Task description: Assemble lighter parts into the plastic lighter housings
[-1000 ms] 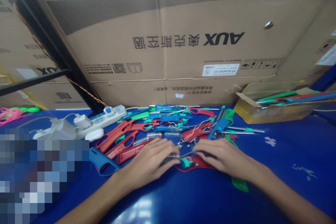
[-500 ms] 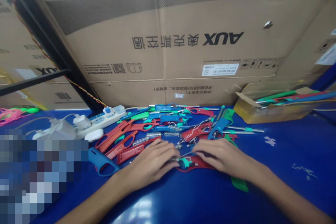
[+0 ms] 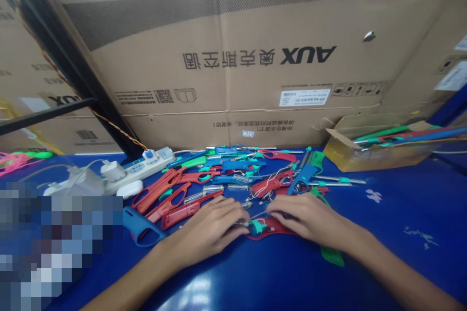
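In front of me lies a red half shell of a long-nosed gas lighter (image 3: pixel 279 226), its inner side up. A teal trigger piece (image 3: pixel 258 226) and thin white wires sit in it. My left hand (image 3: pixel 221 221) is closed at the shell's left end, thumb and fingers pinching a thin metal part (image 3: pixel 241 223) beside the trigger piece. My right hand (image 3: pixel 306 216) is closed over the right end of the shell, fingertips curled on it. A dark piece shows under those fingers, too covered to name. A green casing (image 3: pixel 332 255) lies partly under my right wrist.
Beyond my hands spreads a pile of red lighter casings (image 3: pixel 178 211), blue casings (image 3: pixel 144 226), clear tanks (image 3: pixel 238 187) and metal tubes (image 3: pixel 339 180). A power strip (image 3: pixel 136 170) stands back left, a taped carton (image 3: pixel 379 155) of lighters back right. A cardboard wall (image 3: pixel 226 97) closes off the rear.
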### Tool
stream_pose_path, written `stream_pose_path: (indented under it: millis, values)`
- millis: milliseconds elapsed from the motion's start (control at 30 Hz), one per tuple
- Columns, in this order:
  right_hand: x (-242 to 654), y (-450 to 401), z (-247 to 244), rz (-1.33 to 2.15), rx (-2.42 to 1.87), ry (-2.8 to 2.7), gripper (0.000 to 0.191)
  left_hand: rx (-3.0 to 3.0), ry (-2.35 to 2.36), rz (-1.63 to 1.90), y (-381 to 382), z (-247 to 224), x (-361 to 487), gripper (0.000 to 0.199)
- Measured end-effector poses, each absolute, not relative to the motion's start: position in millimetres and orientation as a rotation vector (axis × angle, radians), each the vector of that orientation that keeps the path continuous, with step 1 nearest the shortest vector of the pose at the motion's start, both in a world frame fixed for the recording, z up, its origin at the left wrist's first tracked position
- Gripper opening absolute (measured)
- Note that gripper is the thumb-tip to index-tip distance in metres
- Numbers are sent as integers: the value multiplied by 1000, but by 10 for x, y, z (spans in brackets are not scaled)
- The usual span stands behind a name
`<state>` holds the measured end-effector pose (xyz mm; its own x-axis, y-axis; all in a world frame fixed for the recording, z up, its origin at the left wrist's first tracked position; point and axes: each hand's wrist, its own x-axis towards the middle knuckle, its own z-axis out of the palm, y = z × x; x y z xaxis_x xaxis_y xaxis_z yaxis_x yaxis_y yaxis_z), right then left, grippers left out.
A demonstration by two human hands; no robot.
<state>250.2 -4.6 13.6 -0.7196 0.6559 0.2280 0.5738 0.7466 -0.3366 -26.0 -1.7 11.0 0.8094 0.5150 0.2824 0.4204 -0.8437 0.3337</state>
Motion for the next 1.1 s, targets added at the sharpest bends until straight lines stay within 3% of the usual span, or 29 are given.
stream_pose_path:
  millis: [1100]
  values:
    - [2512, -65, 124, 338, -997, -2650, 22, 2742, 686, 469, -6, 106, -264, 10]
